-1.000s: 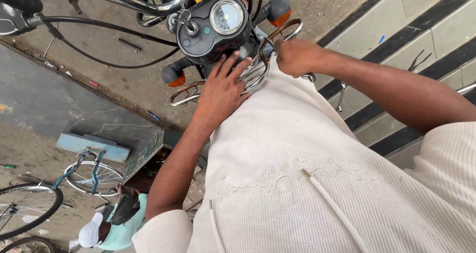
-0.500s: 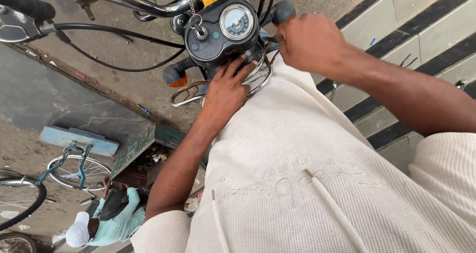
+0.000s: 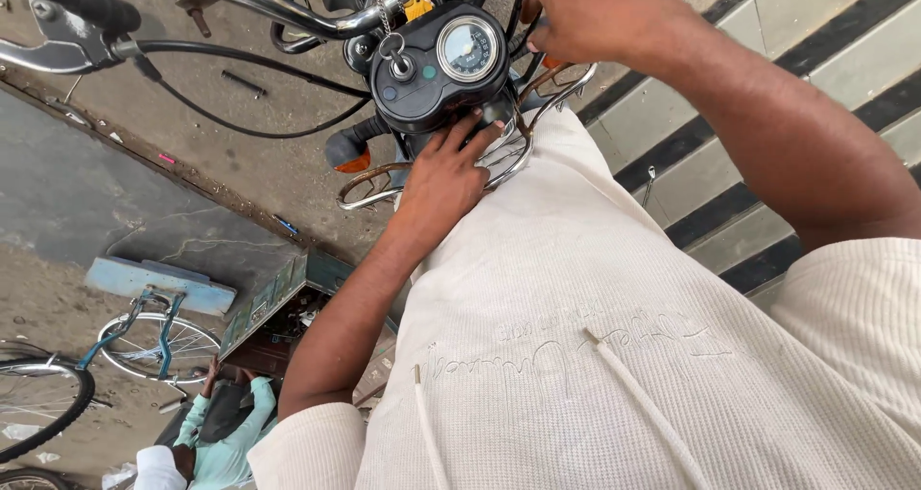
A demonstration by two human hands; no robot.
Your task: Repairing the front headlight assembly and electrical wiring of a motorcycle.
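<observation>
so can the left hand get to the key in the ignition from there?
Probably yes: the left hand rests on the lower edge of the instrument cluster, and the key sits just above its fingertips with nothing between.

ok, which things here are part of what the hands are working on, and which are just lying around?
In hand:
- left hand on the black instrument cluster
- right hand behind the cluster
- chrome wire guard
- ignition key

Lying about:
- blue bicycle
- green toolbox
- brake lever
</observation>
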